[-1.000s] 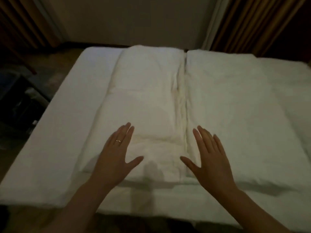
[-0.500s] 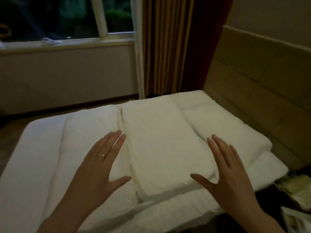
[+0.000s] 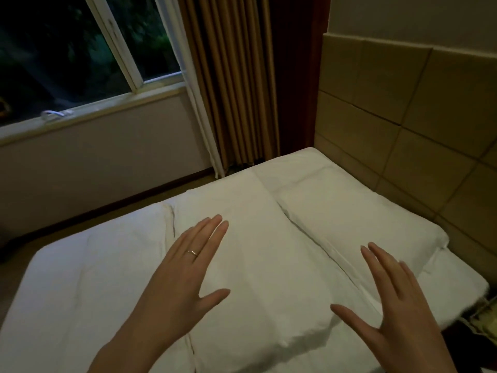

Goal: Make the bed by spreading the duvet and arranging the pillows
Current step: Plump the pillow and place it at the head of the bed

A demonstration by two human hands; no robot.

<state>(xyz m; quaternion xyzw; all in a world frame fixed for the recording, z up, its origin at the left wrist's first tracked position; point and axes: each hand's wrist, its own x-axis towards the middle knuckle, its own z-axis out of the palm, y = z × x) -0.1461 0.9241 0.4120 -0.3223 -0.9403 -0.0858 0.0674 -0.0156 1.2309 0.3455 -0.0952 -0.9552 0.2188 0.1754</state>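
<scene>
Two hands are spread over a white bed, nearest the camera. At the lower right edge, just beside the mattress corner, some yellowish printed paper (image 3: 486, 316) lies in shadow, too dim to read. The left hand (image 3: 183, 286) has its fingers straight and close together, thumb held out to the side, a thin ring (image 3: 192, 252) on one finger; it grips nothing and lies over the folded duvet (image 3: 258, 265), though whether the palm presses the cloth or floats just above it cannot be told. The right hand (image 3: 398, 313) is likewise flat and open, thumb wide, fingers slightly blurred, holding nothing, poised over the crease where the duvet meets the pillow (image 3: 363, 224).

The duvet is folded into a long, thick, soft band running across the mattress (image 3: 53, 305), with a seam along its left edge and gentle wrinkles in its cotton cover. The pillow, plump and white, lies just beside it on the right, against the headboard (image 3: 403, 125), which is made of tan padded squares with dark joins.

Farther off, pleated tan curtains (image 3: 231, 84) hang in the corner beside a darker red drape. A white-framed window (image 3: 126, 57) shows dark foliage outside, with a pale wall beneath its sill.
</scene>
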